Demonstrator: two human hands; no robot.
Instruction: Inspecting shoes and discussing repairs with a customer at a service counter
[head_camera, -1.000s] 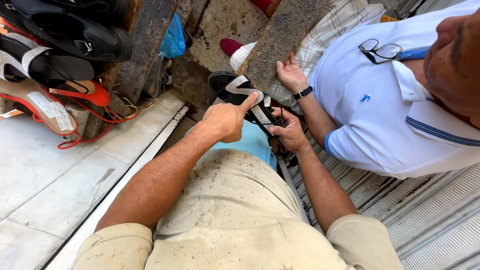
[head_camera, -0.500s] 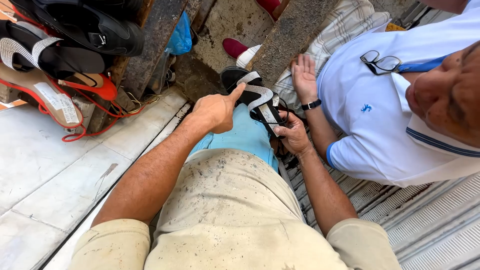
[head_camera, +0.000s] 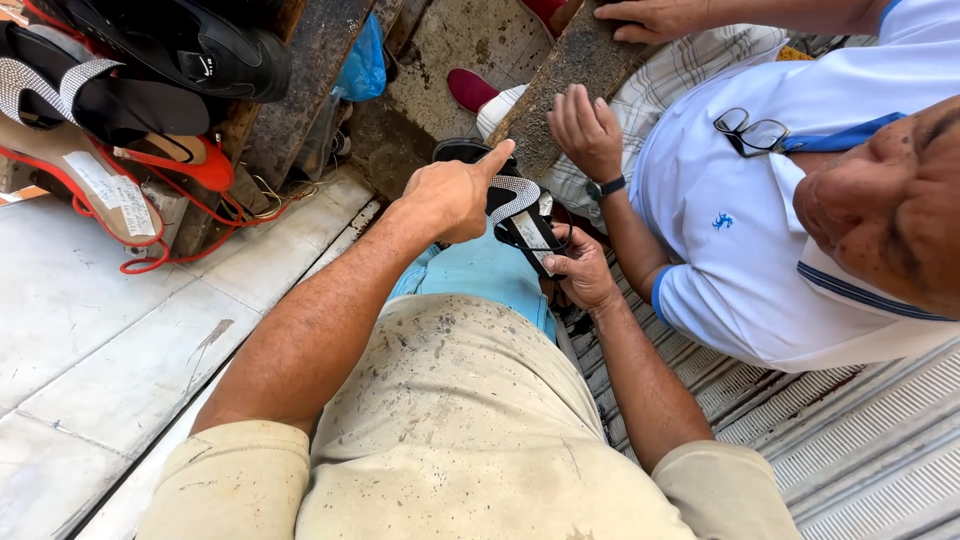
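street shoe-repair stall, worn shoes stacked beside rough wooden bench

1. A sandal is held at the frame's centre by the right hand, which lies at 5 o'clock of it.
2. The left hand is placed at 9 o'clock of the sandal, touching it.
3. A pile of shoes is stacked at 10 o'clock.
4. Another person's hand is set at 1 o'clock, just beside the sandal, against a plank.

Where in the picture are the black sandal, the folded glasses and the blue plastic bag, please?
black sandal (head_camera: 520, 195): head view, on its silver studded strap.
folded glasses (head_camera: 752, 131): head view, on the lens hanging at the white shirt's collar.
blue plastic bag (head_camera: 362, 62): head view, on its middle.
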